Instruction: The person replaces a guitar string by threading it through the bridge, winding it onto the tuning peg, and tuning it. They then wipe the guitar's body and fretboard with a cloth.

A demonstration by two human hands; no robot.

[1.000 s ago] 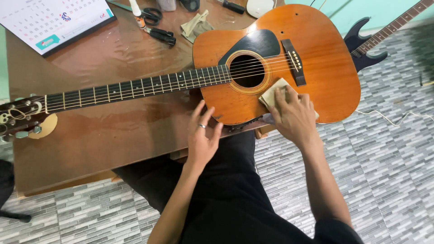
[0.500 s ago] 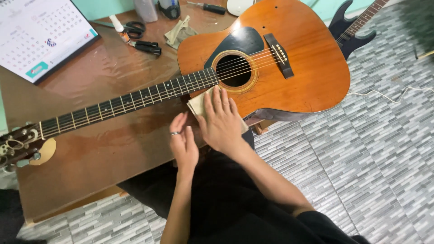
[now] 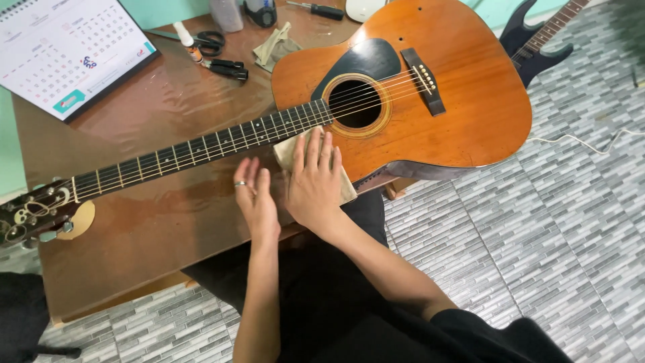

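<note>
Since half a second ago, the right hand [image 3: 314, 183] has slid its pale beige cloth [image 3: 290, 149] a little further along the guitar's lower edge toward the neck, and the left hand [image 3: 256, 198] has stayed close beside it. Both hands lie flat with fingers stretched out, not closed around anything: the right palm presses down on the cloth, the left, with a ring on one finger, rests on the counter edge just below the fretboard. The cloth sits where the neck meets the body of the orange-brown acoustic guitar [image 3: 463, 94], which lies face up across the glossy brown wooden counter [image 3: 154, 222], its dark fretboard [image 3: 201, 146] running left to the ornate headstock [image 3: 33, 214] over the counter's left edge. Further back on the counter lie a white desk calendar [image 3: 64, 50], black-handled scissors [image 3: 211, 42], a small black clip-like tool [image 3: 227, 68], a crumpled tan rag [image 3: 277, 47] and a black-handled screwdriver [image 3: 322, 10]. A dark electric guitar [image 3: 537, 40] lies on the grey tiled floor [image 3: 537, 255] to the right, near a white cable [image 3: 578, 142].
</note>
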